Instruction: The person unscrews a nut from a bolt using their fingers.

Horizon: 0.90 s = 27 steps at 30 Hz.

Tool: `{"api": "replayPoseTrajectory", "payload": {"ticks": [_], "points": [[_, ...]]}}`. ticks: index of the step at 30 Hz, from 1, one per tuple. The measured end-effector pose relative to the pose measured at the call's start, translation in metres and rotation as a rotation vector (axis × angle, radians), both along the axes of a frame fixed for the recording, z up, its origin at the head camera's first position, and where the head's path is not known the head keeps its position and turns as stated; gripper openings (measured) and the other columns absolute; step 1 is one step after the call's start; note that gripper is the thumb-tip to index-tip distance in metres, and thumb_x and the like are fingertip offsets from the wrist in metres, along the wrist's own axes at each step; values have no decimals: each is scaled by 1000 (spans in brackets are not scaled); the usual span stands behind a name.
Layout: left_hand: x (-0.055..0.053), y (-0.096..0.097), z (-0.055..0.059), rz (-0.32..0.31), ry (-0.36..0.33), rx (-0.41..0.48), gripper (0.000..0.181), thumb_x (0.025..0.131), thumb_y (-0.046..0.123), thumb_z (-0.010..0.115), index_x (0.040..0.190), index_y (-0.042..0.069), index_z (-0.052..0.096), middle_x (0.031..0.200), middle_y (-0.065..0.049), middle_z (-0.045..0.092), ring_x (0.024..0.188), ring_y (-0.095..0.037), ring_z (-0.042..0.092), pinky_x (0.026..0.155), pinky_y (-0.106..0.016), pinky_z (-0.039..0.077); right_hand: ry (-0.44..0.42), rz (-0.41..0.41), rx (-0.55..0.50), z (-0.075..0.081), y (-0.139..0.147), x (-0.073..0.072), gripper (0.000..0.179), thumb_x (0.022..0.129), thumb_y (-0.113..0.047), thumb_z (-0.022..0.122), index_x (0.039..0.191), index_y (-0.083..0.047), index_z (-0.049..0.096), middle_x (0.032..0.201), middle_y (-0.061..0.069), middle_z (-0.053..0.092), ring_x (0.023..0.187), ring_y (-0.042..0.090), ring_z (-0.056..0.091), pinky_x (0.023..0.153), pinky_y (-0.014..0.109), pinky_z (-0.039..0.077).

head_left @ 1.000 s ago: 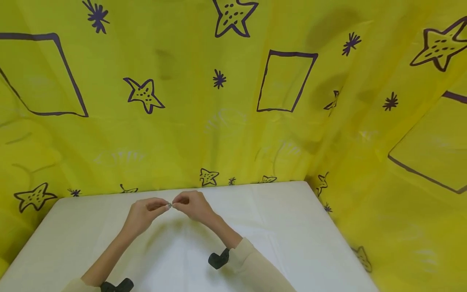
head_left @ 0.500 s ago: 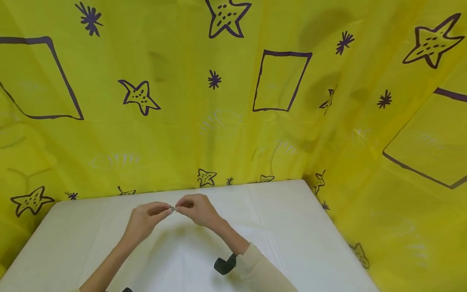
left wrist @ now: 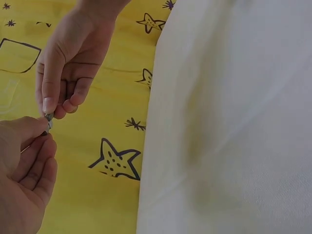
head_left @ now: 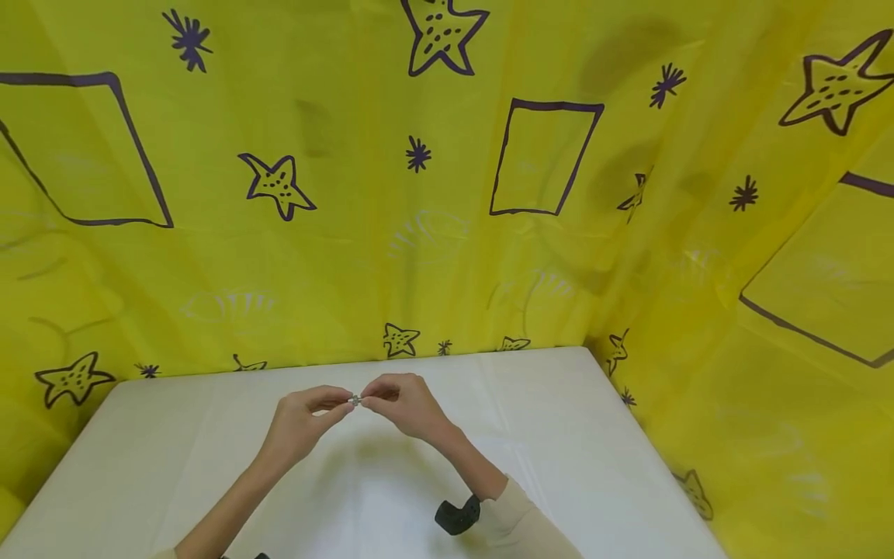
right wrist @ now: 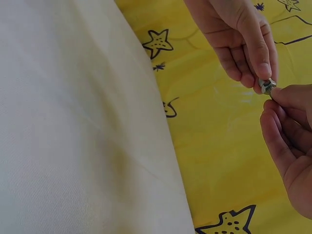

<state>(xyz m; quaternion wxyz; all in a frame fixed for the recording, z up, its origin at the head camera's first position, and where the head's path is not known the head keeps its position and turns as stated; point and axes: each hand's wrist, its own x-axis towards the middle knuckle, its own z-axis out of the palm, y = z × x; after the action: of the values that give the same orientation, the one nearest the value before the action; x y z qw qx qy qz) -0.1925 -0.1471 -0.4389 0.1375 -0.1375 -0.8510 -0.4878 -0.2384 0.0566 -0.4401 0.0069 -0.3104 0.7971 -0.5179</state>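
Note:
In the head view my left hand [head_left: 296,425] and right hand [head_left: 412,405] meet fingertip to fingertip above the white table, pinching a tiny metal piece between them. Seen from the right wrist, it is a shiny hex nut [right wrist: 266,86] with a short threaded bolt [right wrist: 270,93] below it. Thumb and fingers of the left hand [right wrist: 246,41] pinch the nut end. The right hand [right wrist: 297,136] pinches the bolt end between thumb and index finger. In the left wrist view the fingers hide most of the nut [left wrist: 49,125].
A white-covered table [head_left: 559,442] lies beneath both hands. Yellow sheeting [head_left: 349,256] with drawn stars and frames hangs behind it and along the right side. A black wrist camera [head_left: 457,516] sits at the right cuff.
Both hands have shifted somewhat to the right together, still joined at the metal piece. The pinch grips look the same, and the head view has swayed slightly.

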Motion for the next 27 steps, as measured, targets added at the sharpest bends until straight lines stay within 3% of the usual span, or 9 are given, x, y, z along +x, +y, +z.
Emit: {"api": "replayPoseTrajectory", "payload": {"ticks": [4,11,27], "points": [[2,5,-2,-2,-1,6,12,86,6,78,98,8,78,91,2,75,85,-18,71,77,-37,59,-1,1,3,0,6,3,9,95,-16,71,97,-10,76,88,-8,71,77,5,66,73,24,57],[3,12,-1,-10,6,-6,11,86,10,79,97,12,78,90,5,74,86,-18,71,73,-29,56,-18,-19,14,3,14,7,8,95,-16,70,97,-10,76,88,-8,71,77,6,65,71,24,57],[3,22,1,-23,2,-1,10,86,9,79,96,11,78,88,5,75,85,-17,71,76,-32,57,-9,-31,9,6,24,13,9,95,-14,71,97,-9,77,89,-7,71,77,6,65,71,25,57]]}}
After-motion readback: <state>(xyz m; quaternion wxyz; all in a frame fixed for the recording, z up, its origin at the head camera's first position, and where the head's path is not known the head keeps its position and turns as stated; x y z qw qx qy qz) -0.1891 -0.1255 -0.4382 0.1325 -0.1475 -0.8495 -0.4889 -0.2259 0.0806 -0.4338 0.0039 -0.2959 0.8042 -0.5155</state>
